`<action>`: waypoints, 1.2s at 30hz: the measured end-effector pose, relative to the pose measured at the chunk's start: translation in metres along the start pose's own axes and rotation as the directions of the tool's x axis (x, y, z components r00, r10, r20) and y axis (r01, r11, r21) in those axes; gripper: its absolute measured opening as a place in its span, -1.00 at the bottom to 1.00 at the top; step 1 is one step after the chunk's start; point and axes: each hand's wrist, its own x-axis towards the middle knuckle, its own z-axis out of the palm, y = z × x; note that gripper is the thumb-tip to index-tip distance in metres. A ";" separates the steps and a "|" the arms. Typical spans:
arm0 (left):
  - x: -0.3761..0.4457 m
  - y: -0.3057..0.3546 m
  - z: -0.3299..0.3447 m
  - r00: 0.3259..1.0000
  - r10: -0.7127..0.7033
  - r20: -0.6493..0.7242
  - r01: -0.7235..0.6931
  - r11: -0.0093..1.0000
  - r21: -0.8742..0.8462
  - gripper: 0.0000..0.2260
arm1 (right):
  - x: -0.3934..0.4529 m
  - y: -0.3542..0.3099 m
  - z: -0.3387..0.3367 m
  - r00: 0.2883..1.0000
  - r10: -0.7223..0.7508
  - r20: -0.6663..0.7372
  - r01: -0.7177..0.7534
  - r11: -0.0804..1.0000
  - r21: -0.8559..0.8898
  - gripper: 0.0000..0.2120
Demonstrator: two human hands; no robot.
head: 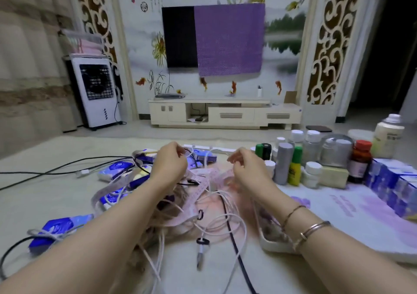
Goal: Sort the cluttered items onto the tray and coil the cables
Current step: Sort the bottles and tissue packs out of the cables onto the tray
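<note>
Nearest the camera, loose white cables (228, 223) sprawl over the desk (45, 203) in open loops, one ending in a plug (200, 256) with a small black tie just above it, and a black cable (234, 246) crosses them; they lie uncoiled, so that half of the task looks barely begun. To the left a blue packet (56, 230) sits under a grey cord, probably dropped there with the clutter. Beyond, the tangle thickens around strips of pink paper tape (203, 181) and more blue packets (115, 168). Both arms reach into this heap. The left hand (169, 165) has its fingers (180, 150) curled in, pinching what seems to be a thin white strand; the right hand (246, 165) is raised just opposite, its fingers (232, 158) bent as if pinching the same strand, though the blur keeps me from being sure. Held apart like this, the hands appear to be drawing one cable free of the knot before winding it. On the right the pale tray (338, 221) already carries bottles (313, 151) and blue boxes (392, 181) ranked along its far and right edges, leaving bare room in front. Farther off stands a TV cabinet (225, 113).
</note>
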 end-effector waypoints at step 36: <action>-0.095 0.079 0.045 0.957 0.231 0.176 -0.212 0.970 -0.120 -0.92 | -0.087 0.025 -0.131 0.986 0.146 -0.079 -0.142 0.989 0.050 -0.67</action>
